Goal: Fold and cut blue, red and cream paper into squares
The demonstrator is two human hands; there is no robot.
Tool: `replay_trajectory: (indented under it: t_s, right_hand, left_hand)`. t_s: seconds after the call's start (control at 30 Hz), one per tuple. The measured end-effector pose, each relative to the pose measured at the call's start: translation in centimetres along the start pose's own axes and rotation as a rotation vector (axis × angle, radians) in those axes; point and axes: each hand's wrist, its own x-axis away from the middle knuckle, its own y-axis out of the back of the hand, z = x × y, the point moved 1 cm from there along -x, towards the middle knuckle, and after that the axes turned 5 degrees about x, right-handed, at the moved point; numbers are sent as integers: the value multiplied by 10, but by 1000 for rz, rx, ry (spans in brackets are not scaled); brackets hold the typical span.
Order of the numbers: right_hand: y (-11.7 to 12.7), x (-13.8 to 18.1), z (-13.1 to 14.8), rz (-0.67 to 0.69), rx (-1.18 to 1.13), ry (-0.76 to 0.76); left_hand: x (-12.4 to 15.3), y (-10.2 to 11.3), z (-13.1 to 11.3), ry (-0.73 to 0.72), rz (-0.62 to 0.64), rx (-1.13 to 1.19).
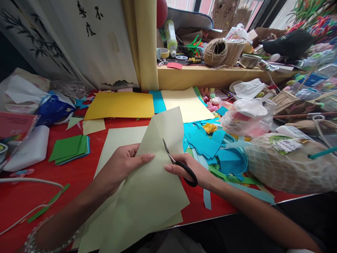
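My left hand (126,163) pinches the left side of a pale green paper sheet (150,189), thumb on top, holding it up over the red table (79,175). My right hand (195,172) is closed on black-handled scissors (179,163). Their blades point up and left, and lie against the sheet's right edge. Another pale green sheet (116,138) lies flat beneath.
Green paper squares (70,149) lie to the left, an orange-yellow sheet (119,104) and a cream sheet (186,102) behind. Blue paper scraps (210,144) pile up on the right beside plastic bags (250,116) and a netted bundle (284,165). A cluttered ledge (210,75) runs along the back.
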Motion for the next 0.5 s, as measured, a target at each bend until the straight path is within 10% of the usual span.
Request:
replay_trajectory:
  t_s: [0.5]
  right_hand:
    - [-5,2,-3,-20,-76,-6]
  left_hand:
    - [-2,0,-1,6,32,41]
